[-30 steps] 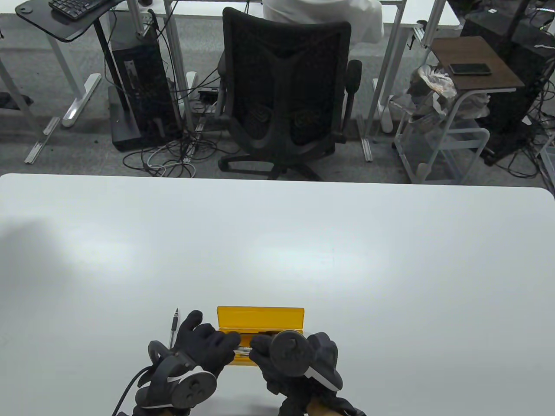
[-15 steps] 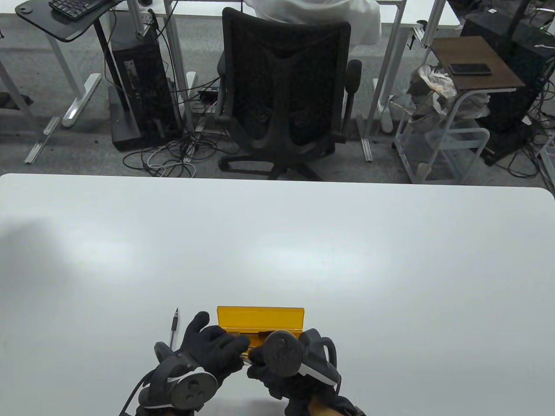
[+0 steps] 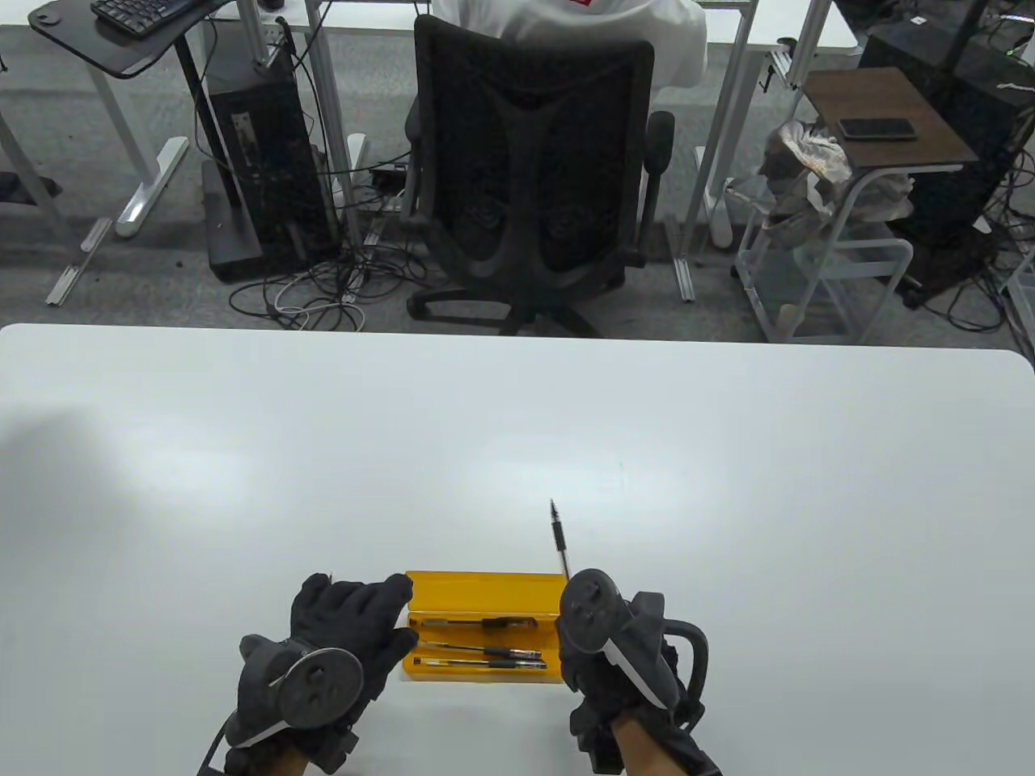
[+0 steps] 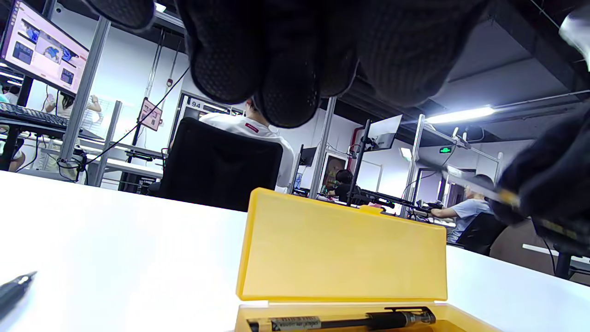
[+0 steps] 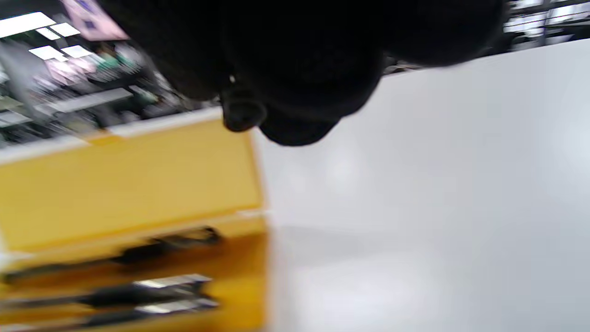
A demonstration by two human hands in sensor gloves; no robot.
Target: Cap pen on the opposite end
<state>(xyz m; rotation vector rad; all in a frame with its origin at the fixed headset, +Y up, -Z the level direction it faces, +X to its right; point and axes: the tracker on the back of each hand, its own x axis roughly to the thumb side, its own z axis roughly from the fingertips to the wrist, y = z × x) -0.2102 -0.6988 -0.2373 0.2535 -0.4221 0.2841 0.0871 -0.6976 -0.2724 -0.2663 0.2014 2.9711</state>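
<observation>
We see a yellow pen case [image 3: 485,584] lying open near the six o'clock edge of the white table [image 3: 517,436], its lid standing upright along the far side. Inside the tray lie three dark pens [image 3: 477,644], side by side and running from nine to three o'clock. Our right hand [image 3: 602,647] sits at the three o'clock end of the case and grips a fourth pen [image 3: 558,537], whose slim black shaft rises out from behind the tracker and points toward twelve o'clock, its tip clear of the table surface as far as we can judge. The fingers around it are hidden by the tracker in the table view, and the right wrist view is blurred, showing only dark glove [image 5: 295,69] above the yellow case [image 5: 129,184], so we cannot tell exactly how they close on the shaft. Our left hand [image 3: 344,634] rests at the nine o'clock end of the case, fingers loosely spread and reaching to its corner, holding nothing that we can see. In the left wrist view another dark pen tip [image 4: 14,288] lies on the table at about eight o'clock from the case [image 4: 343,249]. A black office chair [image 3: 530,170] stands beyond the table at twelve o'clock.
</observation>
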